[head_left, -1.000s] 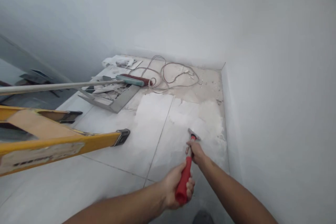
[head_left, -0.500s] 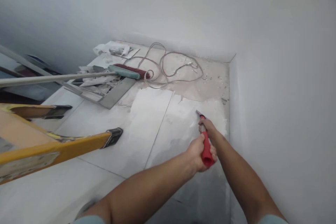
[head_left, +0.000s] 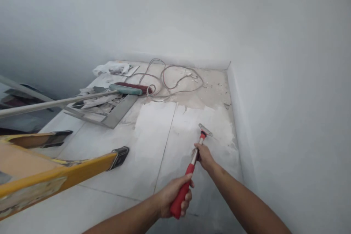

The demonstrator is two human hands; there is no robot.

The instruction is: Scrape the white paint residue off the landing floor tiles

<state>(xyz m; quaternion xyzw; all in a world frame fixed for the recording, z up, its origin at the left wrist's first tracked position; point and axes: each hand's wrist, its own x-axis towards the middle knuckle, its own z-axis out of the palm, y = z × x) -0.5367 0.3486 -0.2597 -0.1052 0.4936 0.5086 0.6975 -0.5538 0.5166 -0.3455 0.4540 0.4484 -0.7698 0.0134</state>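
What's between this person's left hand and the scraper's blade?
In the head view: part of the red handle, the metal shaft with the right hand gripping it, then a short red-and-black neck.

Plain pale walls [head_left: 175,14] meet at back R; lg. light floor tiles [head_left: 148,168] underfoot w/ thin dark joints [head_left: 165,146], patchy white, then beige nr the back; soft light, dimmer far L.
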